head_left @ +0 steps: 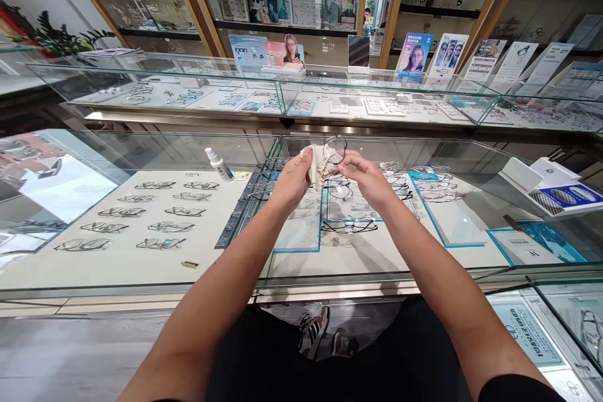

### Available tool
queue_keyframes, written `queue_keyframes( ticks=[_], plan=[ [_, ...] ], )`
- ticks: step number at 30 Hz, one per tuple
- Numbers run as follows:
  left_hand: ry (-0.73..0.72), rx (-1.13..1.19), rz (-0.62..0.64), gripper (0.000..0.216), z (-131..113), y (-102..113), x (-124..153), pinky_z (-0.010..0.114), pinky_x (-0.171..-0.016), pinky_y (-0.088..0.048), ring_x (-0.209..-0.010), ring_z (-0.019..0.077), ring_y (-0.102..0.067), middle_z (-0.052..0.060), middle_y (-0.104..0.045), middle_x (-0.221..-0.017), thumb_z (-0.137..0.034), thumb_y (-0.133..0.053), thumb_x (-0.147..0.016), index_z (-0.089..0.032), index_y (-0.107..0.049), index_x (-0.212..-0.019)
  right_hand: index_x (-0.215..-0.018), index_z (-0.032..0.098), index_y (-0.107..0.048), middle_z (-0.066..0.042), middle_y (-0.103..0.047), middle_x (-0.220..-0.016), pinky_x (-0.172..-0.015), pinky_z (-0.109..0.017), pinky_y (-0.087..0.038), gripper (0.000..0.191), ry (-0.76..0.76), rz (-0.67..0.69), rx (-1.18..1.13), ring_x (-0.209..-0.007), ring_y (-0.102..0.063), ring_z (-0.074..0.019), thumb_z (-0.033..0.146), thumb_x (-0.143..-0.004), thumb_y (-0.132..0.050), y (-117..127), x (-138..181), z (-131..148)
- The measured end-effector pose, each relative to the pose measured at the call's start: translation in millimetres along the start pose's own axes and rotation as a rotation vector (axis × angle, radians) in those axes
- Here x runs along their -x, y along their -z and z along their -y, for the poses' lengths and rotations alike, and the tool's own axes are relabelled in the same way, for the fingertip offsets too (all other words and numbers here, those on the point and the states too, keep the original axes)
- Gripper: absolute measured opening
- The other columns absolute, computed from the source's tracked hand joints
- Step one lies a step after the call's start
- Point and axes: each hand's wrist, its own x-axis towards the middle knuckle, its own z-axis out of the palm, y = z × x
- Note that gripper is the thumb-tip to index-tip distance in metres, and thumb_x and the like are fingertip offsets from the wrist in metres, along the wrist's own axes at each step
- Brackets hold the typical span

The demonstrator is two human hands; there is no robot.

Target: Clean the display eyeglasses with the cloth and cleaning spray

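Over the middle of the glass display counter, both my hands are raised close together. My left hand [296, 177] is closed on a cream-coloured cloth [318, 163], bunched up under its thumb. My right hand [365, 177] pinches a pair of thin, dark-rimmed eyeglasses [345, 146], turned so that one lens stands above the fingers. The cloth lies against the glasses, though which lens it covers I cannot tell. Below my hands, another pair of eyeglasses [349, 227] rests near the counter's front, with several more pairs behind it.
Left of my hands, a white spray bottle [219, 164] stands on the counter [207, 273] near rows of eyeglasses [170, 227]. A small brass piece [190, 264] lies near the front edge. To the right is an open white box [541, 171]. A second glass display case [325, 124] stands beyond.
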Motion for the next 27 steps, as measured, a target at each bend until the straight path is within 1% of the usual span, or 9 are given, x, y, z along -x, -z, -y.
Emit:
queue_keyframes(
  ticks=[2,5,7,12,16,19,22,25,27],
  plan=[
    [-0.011,-0.005,0.010,0.068,-3,-1,2,0.030,-0.074,-0.055,-0.081,0.0209,-0.072,0.006,-0.077,-0.085,-0.080,-0.083,-0.079,-0.016,-0.074,-0.102,-0.078,0.026,-0.078,-0.006,-0.065,-0.133,-0.119,-0.041,-0.039,0.031,-0.004,0.038,0.063,-0.134,-0.057,-0.0274,0.054,-0.079,-0.090,-2,1,-1],
    [0.011,-0.033,0.053,0.066,-4,-1,3,0.027,-0.058,-0.047,-0.060,0.0148,-0.060,0.002,-0.071,-0.072,-0.076,-0.088,-0.076,-0.017,-0.071,-0.097,-0.080,0.025,-0.079,-0.005,-0.063,-0.118,-0.120,-0.042,-0.038,0.031,-0.016,0.109,0.116,-0.120,-0.061,-0.0252,0.055,-0.082,-0.087,-4,3,0],
    [0.026,-0.044,0.069,0.063,-3,-1,4,0.026,-0.053,-0.042,-0.053,0.0125,-0.054,0.001,-0.069,-0.069,-0.072,-0.091,-0.075,-0.017,-0.071,-0.097,-0.080,0.025,-0.079,-0.004,-0.063,-0.112,-0.119,-0.043,-0.038,0.032,-0.012,0.124,0.121,-0.116,-0.061,-0.0248,0.056,-0.083,-0.086,-5,3,0],
    [-0.019,-0.022,0.038,0.059,-2,-2,4,0.026,-0.055,-0.043,-0.056,0.0122,-0.056,0.002,-0.070,-0.071,-0.069,-0.090,-0.078,-0.016,-0.072,-0.094,-0.084,0.026,-0.083,-0.004,-0.074,-0.105,-0.113,-0.041,-0.042,0.031,-0.046,0.149,0.071,-0.113,-0.063,-0.0241,0.057,-0.085,-0.085,-8,3,-3],
    [-0.035,0.004,0.053,0.058,-5,-4,5,0.025,-0.055,-0.045,-0.056,0.0120,-0.057,0.002,-0.069,-0.070,-0.067,-0.092,-0.078,-0.015,-0.072,-0.092,-0.082,0.027,-0.087,-0.003,-0.081,-0.096,-0.112,-0.039,-0.043,0.025,-0.088,0.173,-0.040,-0.107,-0.067,-0.0229,0.052,-0.084,-0.084,-9,2,-8],
    [-0.026,0.022,0.072,0.058,-6,-4,6,0.025,-0.054,-0.046,-0.056,0.0125,-0.059,0.002,-0.071,-0.070,-0.064,-0.095,-0.076,-0.015,-0.072,-0.095,-0.077,0.027,-0.088,-0.003,-0.082,-0.090,-0.114,-0.039,-0.042,0.025,-0.129,0.145,-0.129,-0.103,-0.068,-0.0229,0.051,-0.077,-0.088,-11,1,-10],
    [-0.030,0.026,0.056,0.057,-7,-3,6,0.023,-0.053,-0.047,-0.056,0.0116,-0.060,0.001,-0.071,-0.071,-0.058,-0.099,-0.072,-0.015,-0.073,-0.098,-0.074,0.026,-0.088,-0.003,-0.081,-0.087,-0.115,-0.039,-0.041,0.025,-0.165,0.112,-0.175,-0.103,-0.067,-0.0236,0.051,-0.071,-0.090,-12,0,-10],
    [-0.036,0.036,0.040,0.056,-8,-3,7,0.022,-0.055,-0.049,-0.059,0.0112,-0.063,0.002,-0.076,-0.080,-0.048,-0.104,-0.068,-0.015,-0.074,-0.102,-0.073,0.025,-0.087,-0.003,-0.079,-0.084,-0.114,-0.040,-0.041,0.025,-0.180,0.082,-0.187,-0.102,-0.066,-0.0240,0.050,-0.069,-0.091,-13,0,-11],
    [-0.028,0.034,0.060,0.055,-9,-4,7,0.022,-0.058,-0.051,-0.062,0.0121,-0.066,0.002,-0.077,-0.081,-0.043,-0.104,-0.067,-0.015,-0.074,-0.103,-0.072,0.025,-0.087,-0.003,-0.079,-0.083,-0.114,-0.040,-0.040,0.025,-0.183,0.075,-0.191,-0.103,-0.066,-0.0244,0.050,-0.069,-0.092,-13,0,-11]
  ],
)
